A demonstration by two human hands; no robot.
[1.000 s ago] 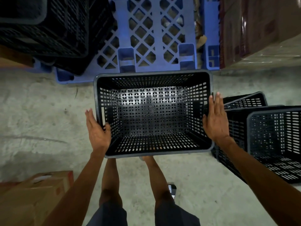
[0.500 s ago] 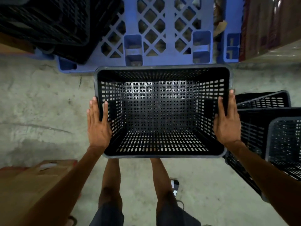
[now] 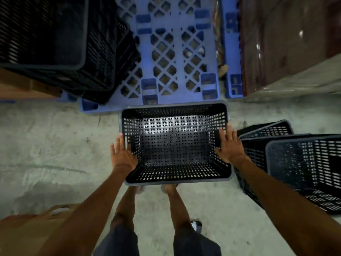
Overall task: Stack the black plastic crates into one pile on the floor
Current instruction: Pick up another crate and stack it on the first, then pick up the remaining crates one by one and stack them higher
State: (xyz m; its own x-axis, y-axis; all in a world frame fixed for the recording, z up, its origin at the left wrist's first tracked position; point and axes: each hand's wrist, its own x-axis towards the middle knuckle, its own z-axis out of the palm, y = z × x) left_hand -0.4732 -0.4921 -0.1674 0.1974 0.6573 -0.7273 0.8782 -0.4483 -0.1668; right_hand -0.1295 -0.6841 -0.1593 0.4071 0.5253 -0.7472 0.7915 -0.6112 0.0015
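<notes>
A black plastic crate (image 3: 175, 145) stands upright and empty in front of my legs, low over the concrete floor just short of the blue pallet. My left hand (image 3: 122, 157) is flat beside its left wall, fingers straight and apart, the thumb crossing the rim. Over the right rim lies my right hand (image 3: 228, 145), fingers spread, thumb pointing inward. Neither hand curls around the rim. To the right, several nested black crates (image 3: 302, 163) lie tilted on the floor, touching the centre crate's right side.
A blue plastic pallet (image 3: 175, 52) lies ahead, with a stack of black crates (image 3: 55, 43) on its left part. Wrapped cartons (image 3: 287, 43) stand at the far right. A cardboard box (image 3: 27, 235) sits by my left arm.
The crate has dropped lower, away from the camera. My hands, pressed flat on its side walls before, now rest with fingers spread at the rim.
</notes>
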